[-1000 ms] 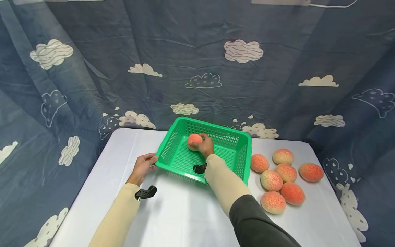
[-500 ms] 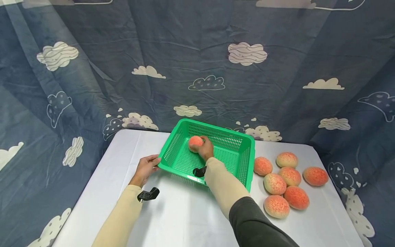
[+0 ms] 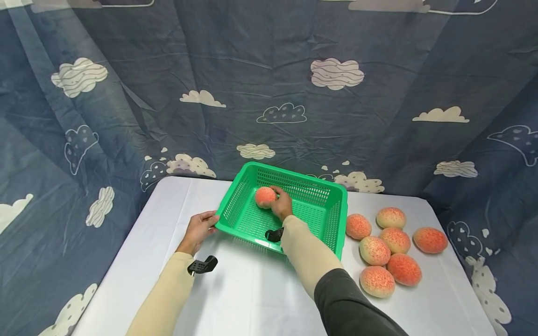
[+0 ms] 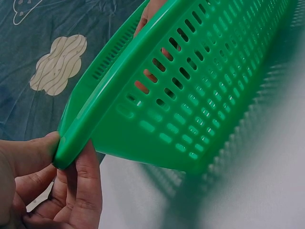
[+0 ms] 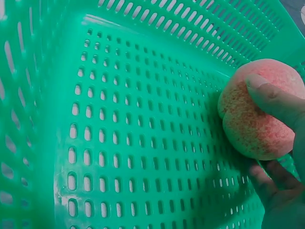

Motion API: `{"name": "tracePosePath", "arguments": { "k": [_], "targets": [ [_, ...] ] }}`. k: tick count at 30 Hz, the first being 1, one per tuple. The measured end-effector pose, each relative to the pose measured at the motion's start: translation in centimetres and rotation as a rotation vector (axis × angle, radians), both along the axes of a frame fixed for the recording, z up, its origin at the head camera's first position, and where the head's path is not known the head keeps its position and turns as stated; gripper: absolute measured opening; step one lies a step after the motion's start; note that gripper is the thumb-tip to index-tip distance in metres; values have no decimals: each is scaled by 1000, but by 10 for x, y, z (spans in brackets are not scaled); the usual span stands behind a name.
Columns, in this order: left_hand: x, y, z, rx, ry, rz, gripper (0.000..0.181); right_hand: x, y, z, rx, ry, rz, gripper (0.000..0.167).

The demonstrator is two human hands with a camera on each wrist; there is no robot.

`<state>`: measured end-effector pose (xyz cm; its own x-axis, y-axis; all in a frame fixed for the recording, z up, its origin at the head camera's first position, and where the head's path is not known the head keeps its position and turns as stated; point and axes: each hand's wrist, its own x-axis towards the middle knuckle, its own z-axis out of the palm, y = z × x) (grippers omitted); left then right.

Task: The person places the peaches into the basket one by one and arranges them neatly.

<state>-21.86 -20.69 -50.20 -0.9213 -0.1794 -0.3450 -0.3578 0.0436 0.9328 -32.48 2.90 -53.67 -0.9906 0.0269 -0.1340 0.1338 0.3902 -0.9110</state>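
A green perforated basket (image 3: 311, 212) stands on the white table, its left front corner pinched by the left hand (image 3: 198, 230). In the left wrist view, the thumb of the left hand (image 4: 52, 183) lies on the basket's rim (image 4: 107, 90), other fingers beneath. Inside the basket, at its left part, is a peach (image 3: 265, 198) with the right hand (image 3: 282, 204) at its right side. The right wrist view shows the thumb of the right hand (image 5: 286, 157) on the peach (image 5: 259, 124) and fingers below it, curled around its lower side.
Several peaches (image 3: 395, 240) lie in a loose group on the table (image 3: 235, 298) to the right of the basket, the closest one (image 3: 358, 227) near its right wall. A dark curtain (image 3: 235, 70) with cloud prints hangs behind the table.
Over the last half second the right hand has shifted slightly to the right and more of the peach shows. The left hand stays on the corner. The whole head view has shifted a little since the earliest frame.
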Motion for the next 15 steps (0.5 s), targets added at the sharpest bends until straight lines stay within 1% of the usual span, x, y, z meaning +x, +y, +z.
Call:
{"name": "tracePosePath", "arguments": {
  "k": [4, 9, 12, 15],
  "targets": [
    [-1, 0, 0, 5, 2, 6, 38, -4, -4, -1, 32, 24, -13, 65],
    [-1, 1, 1, 1, 4, 2, 38, -9, -9, -1, 36, 31, -10, 66],
    [-1, 1, 0, -9, 4, 8, 38, -10, -13, -1, 33, 31, -18, 68],
    [0, 1, -1, -15, 12, 4, 37, -10, -15, -2, 53, 31, -33, 68]
  ]
}}
